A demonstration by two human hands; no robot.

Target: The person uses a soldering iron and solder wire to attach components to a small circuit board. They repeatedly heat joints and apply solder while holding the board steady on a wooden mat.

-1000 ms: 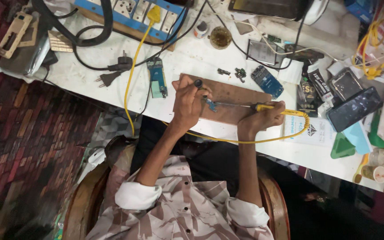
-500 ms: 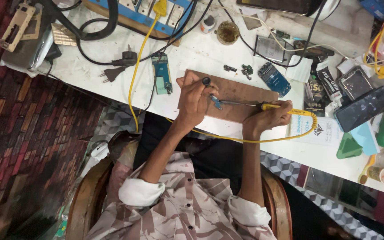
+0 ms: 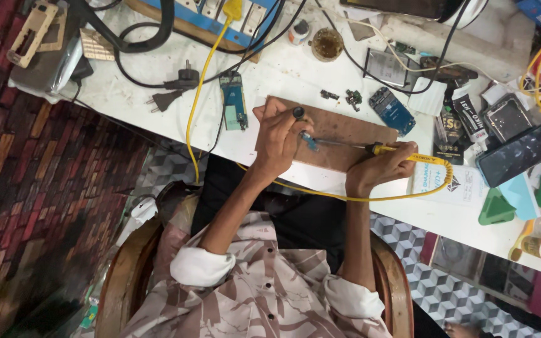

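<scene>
Unmoved, both hands work; brown-filled round tin (image 3: 328, 44) sits behind

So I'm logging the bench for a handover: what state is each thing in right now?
Soldering iron: held in right hand, tip at small part.
Small blue part: steadied by left hand on wooden board.
Black plugs: unplugged, lying loose.
Dark phone: screen off.

Even, bright light falls on the white surface (image 3: 283, 81), with soft shadows. The brick floor (image 3: 39, 188) lies dimmer. Focus is sharp throughout.
</scene>
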